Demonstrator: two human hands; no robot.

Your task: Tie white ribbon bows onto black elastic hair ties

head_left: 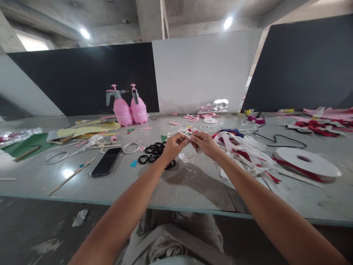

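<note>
Fingertip to fingertip, my left hand (175, 145) and my right hand (204, 143) meet above the middle of the table, both closed in a pinch. A printed white ribbon (189, 157) hangs down from between them. Its pinched part is mostly hidden by my fingers. Black hair ties (154, 151) lie in a heap just left of my left hand, partly covered by that wrist. To the right of my right hand spreads a tangle of white ribbons (255, 156), with dark red ribbon (245, 158) mixed in.
A white ribbon spool (307, 162) lies at the right. On the left are a phone (106, 162), a white ring (131, 148), thin sticks (72, 176) and yellow sheets (88, 129). Two pink spray bottles (122, 112) stand at the back. The table's front edge (187, 211) is near my body.
</note>
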